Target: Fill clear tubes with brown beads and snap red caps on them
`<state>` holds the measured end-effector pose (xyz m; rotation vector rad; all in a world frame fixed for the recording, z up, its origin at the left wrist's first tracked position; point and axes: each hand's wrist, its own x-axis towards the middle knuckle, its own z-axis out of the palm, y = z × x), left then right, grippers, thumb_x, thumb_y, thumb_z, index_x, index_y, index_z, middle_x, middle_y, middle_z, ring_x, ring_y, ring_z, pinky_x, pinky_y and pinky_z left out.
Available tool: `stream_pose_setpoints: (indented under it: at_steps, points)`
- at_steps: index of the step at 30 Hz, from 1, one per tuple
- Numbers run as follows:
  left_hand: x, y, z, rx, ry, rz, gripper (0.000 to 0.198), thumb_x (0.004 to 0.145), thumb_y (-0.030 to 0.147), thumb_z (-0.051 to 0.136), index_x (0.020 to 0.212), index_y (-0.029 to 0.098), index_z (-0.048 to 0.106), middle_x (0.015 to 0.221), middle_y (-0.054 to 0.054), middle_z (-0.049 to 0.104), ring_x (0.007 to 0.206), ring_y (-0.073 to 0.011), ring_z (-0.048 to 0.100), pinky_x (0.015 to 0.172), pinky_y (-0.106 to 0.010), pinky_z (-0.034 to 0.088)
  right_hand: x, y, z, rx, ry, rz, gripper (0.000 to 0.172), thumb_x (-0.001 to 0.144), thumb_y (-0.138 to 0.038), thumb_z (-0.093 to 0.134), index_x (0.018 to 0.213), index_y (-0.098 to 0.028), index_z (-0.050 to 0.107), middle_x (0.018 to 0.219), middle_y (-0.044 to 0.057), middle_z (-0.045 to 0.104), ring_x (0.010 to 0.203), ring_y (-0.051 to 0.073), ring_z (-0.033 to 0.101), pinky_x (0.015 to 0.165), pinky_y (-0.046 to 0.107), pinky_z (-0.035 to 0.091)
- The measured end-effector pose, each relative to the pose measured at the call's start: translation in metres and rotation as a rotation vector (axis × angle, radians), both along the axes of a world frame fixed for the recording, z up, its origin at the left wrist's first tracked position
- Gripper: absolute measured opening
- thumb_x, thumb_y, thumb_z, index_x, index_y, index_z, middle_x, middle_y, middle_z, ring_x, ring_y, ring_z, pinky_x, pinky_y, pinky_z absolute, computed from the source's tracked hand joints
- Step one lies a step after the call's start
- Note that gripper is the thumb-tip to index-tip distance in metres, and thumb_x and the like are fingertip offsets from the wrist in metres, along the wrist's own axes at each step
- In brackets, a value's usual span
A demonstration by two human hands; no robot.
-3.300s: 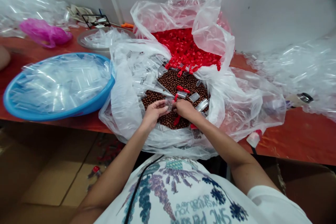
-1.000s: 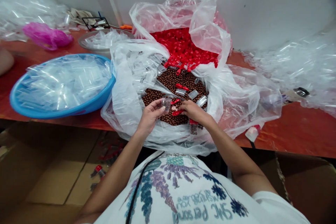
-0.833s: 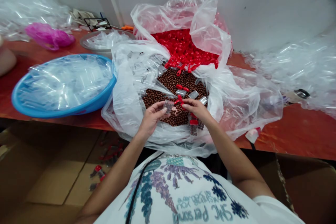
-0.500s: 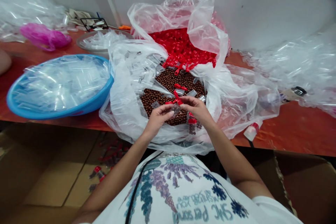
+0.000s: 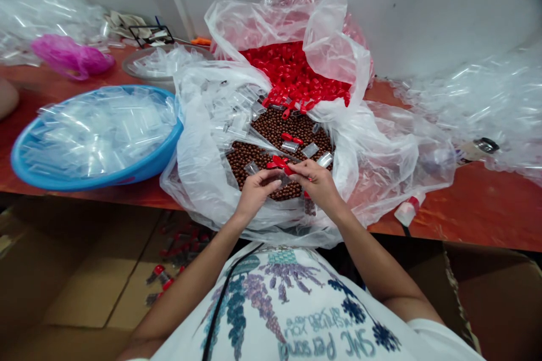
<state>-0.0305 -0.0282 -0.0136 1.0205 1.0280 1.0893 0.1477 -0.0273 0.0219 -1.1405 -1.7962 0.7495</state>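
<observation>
**Right hand (image 5: 315, 180) has closed in on left hand (image 5: 256, 192)**

Cap (image 5: 288, 169) and vial (image 5: 284, 179), apart a second ago, now seem to meet between them, over the near beads (image 5: 290, 192). Left fingers pinch the vial; right fingers, nearly closed, hold the cap. Fitting looks under way; seating cannot be told.

on the red tabletop (image 5: 478, 208), the wide blue plastic basin (image 5: 161, 157) stands at the left, with clear plastic tubes (image 5: 101, 130) heaped in it. right of the basin, the open white plastic bag (image 5: 192, 152) holds small round brown balls (image 5: 271, 127); the left hand (image 5: 256, 190) and right hand (image 5: 317, 181) are over these. behind this bag sits the translucent plastic bag (image 5: 334, 39) with red plastic caps (image 5: 292, 70) inside. behind the basin lies the crumpled pink plastic bag (image 5: 70, 56), left of the round grey dish (image 5: 129, 62). below, at the left, the brown cardboard box (image 5: 76, 293) holds red-capped tubes (image 5: 162, 276).
</observation>
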Motion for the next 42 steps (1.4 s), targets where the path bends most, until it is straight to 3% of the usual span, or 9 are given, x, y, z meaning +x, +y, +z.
stream_pose_setpoints:
  at_steps: [7,11,13,16,20,23,30,37,42]
  points:
    - [0.006,-0.003,0.006,-0.064,-0.132,0.014,0.036,0.062,0.026,0.076,0.096,0.015,0.070,0.093,-0.006,0.069,0.084,-0.0185,0.063,0.079,-0.034,0.052,-0.002,-0.004,-0.007,0.152,-0.118,-0.027,0.031,0.088,-0.022,0.053,0.117,-0.030,0.061,0.101,0.003,0.064,0.096,0.016,0.060,0.085,0.033,0.048]
    - [0.013,-0.005,0.013,-0.137,-0.283,0.080,0.037,0.061,0.024,0.078,0.095,0.015,0.067,0.088,-0.002,0.068,0.076,-0.0135,0.062,0.071,-0.027,0.052,-0.007,-0.003,-0.014,0.271,-0.280,-0.014,0.063,0.081,-0.030,0.063,0.137,-0.023,0.037,0.130,0.011,0.051,0.120,0.024,0.047,0.100,0.044,0.039]
    - [0.014,-0.005,0.016,-0.160,-0.344,0.079,0.036,0.062,0.024,0.078,0.094,0.016,0.065,0.090,-0.001,0.068,0.077,-0.0126,0.062,0.068,-0.023,0.052,-0.009,-0.004,-0.018,0.307,-0.321,0.002,0.070,0.078,-0.030,0.065,0.139,-0.020,0.031,0.132,0.013,0.048,0.123,0.026,0.043,0.102,0.046,0.038]
    - [0.012,-0.004,0.020,-0.259,-0.468,0.064,0.029,0.072,0.038,0.070,0.091,0.017,0.063,0.089,-0.003,0.068,0.075,-0.0135,0.063,0.063,-0.023,0.052,-0.011,-0.007,-0.019,0.314,-0.331,0.040,0.067,0.077,-0.030,0.065,0.135,-0.019,0.035,0.125,0.012,0.052,0.118,0.025,0.046,0.100,0.045,0.039]
    - [0.009,0.000,0.026,-0.449,-0.571,-0.084,0.047,0.081,0.058,0.050,0.085,0.013,0.064,0.077,-0.008,0.068,0.070,-0.0178,0.065,0.060,-0.027,0.053,-0.015,-0.016,-0.014,0.288,-0.393,0.037,0.060,0.075,-0.034,0.065,0.129,-0.021,0.043,0.125,0.011,0.048,0.118,0.025,0.043,0.101,0.044,0.037]
    - [0.010,0.002,0.028,-0.484,-0.554,-0.177,0.048,0.084,0.056,0.046,0.090,0.013,0.066,0.072,-0.008,0.068,0.066,-0.0186,0.066,0.059,-0.028,0.053,-0.015,-0.022,-0.012,0.280,-0.454,0.042,0.060,0.075,-0.036,0.064,0.130,-0.022,0.044,0.120,0.011,0.048,0.115,0.026,0.044,0.098,0.044,0.037]
    - [0.014,0.000,0.021,-0.508,-0.405,-0.138,0.040,0.080,0.050,0.054,0.093,0.015,0.065,0.065,-0.004,0.067,0.054,-0.0169,0.062,0.054,-0.030,0.052,-0.016,-0.027,-0.013,0.266,-0.441,0.003,0.078,0.074,-0.038,0.062,0.140,-0.018,0.026,0.117,0.013,0.051,0.108,0.028,0.046,0.096,0.046,0.037]
    - [0.020,-0.004,0.024,-0.460,-0.322,-0.122,0.047,0.078,0.059,0.051,0.088,0.016,0.065,0.064,-0.005,0.065,0.056,-0.0177,0.061,0.051,-0.028,0.048,-0.017,-0.026,-0.009,0.245,-0.490,-0.005,0.064,0.073,-0.040,0.062,0.129,-0.017,0.042,0.127,0.014,0.047,0.118,0.030,0.041,0.101,0.047,0.031]
    - [0.028,-0.008,0.023,-0.408,-0.302,-0.037,0.042,0.077,0.057,0.052,0.069,0.016,0.057,0.049,0.000,0.054,0.039,-0.0098,0.047,0.037,-0.021,0.033,-0.018,-0.021,-0.015,0.298,-0.480,-0.008,0.063,0.070,-0.040,0.062,0.125,-0.013,0.045,0.121,0.016,0.053,0.113,0.030,0.047,0.099,0.045,0.033]
